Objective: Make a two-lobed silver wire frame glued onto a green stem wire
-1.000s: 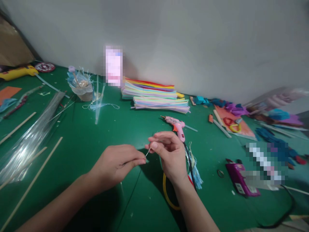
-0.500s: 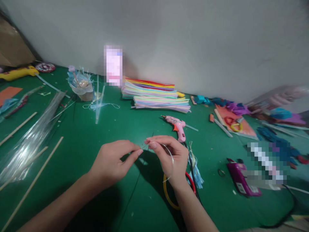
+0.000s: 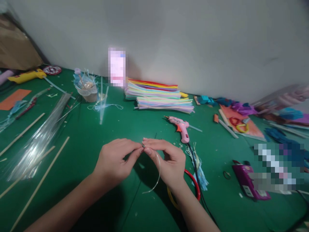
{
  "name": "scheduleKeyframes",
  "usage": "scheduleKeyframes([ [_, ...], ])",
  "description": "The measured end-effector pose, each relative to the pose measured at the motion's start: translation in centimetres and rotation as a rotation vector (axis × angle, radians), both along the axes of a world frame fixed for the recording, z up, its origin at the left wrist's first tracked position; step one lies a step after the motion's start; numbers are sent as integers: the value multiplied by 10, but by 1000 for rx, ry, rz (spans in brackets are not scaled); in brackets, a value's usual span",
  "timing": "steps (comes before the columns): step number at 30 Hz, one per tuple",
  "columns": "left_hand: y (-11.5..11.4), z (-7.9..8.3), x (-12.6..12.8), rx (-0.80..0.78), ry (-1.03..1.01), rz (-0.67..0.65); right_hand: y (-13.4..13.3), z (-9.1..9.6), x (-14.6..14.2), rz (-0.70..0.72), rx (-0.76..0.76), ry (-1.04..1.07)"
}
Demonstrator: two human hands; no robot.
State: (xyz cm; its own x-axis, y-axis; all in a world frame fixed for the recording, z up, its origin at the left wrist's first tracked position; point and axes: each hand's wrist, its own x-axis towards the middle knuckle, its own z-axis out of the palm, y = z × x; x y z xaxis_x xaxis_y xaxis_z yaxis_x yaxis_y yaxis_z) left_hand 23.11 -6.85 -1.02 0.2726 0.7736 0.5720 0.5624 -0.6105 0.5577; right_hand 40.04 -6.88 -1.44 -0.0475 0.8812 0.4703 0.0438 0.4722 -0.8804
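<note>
My left hand (image 3: 114,162) and my right hand (image 3: 166,159) meet over the green table (image 3: 101,141), fingertips pinched together at one spot. Both pinch the end of a thin clear strand (image 3: 156,175) that curves down from the pinch in front of my right hand. Something tiny and dark sits at the pinch; I cannot make it out. Under my right wrist lie a red ring (image 3: 194,185) and a yellow ring (image 3: 172,199).
A pink glue gun (image 3: 180,125) with a black cord lies just beyond my right hand, a pale tassel (image 3: 199,169) beside it. Coloured straws (image 3: 159,96) are stacked by the wall. Wooden sticks (image 3: 40,183) and clear wrap (image 3: 40,138) lie left, a purple device (image 3: 249,185) right.
My hands have closed together until the fingertips touch. The clear strand now hangs in a longer loop below my right hand. The view has shifted slightly.
</note>
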Motion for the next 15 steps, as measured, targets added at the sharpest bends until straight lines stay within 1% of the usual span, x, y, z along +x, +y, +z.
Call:
scheduleKeyframes([
  [6, -1, 1, -1, -10, 24, -2, 0, -2, 4, -68, 36, -30],
  [11, -1, 0, -1, 11, 7, -30, 1, -1, 2, -31, 65, -49],
  [15, 0, 3, -1, 0, -27, -35, -1, 2, 1, -10, 66, -48],
])
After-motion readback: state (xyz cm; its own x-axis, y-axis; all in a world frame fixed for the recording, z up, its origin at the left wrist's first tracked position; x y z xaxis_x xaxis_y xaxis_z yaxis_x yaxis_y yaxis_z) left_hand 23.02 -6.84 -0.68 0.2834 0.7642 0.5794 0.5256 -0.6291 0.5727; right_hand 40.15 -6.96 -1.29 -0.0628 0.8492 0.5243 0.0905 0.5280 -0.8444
